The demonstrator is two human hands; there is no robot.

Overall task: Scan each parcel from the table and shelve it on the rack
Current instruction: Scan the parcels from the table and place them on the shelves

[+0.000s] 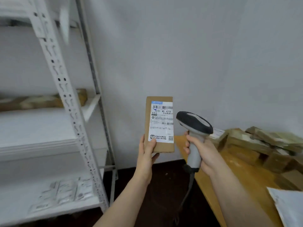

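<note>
- Cardboard-brown and upright, the parcel (148, 118) stands in your left hand (147, 154), thumb pressed across its lower front and fingers curled behind it; its white shipping label (162, 123), barcode at the top, faces you.
- Your right hand (203, 153) is wrapped fully round the grey handle of the barcode scanner (194, 126), whose dark head sits just beside the parcel's right edge.
- A dark cable (186, 194) drops from the handle's base, below your right hand.
- To the left of your left hand rises the white metal rack (65, 95); a taped brown box (41, 100) lies on a shelf level with the held parcel, and pale flat bags (65, 192), blurred, lie on the shelf beside your left forearm.
- To the right of your right hand runs the wooden table (229, 177), bearing a heap of brown boxes (262, 145) beyond that hand and a white mailer bag (288, 207) beside your right forearm.
</note>
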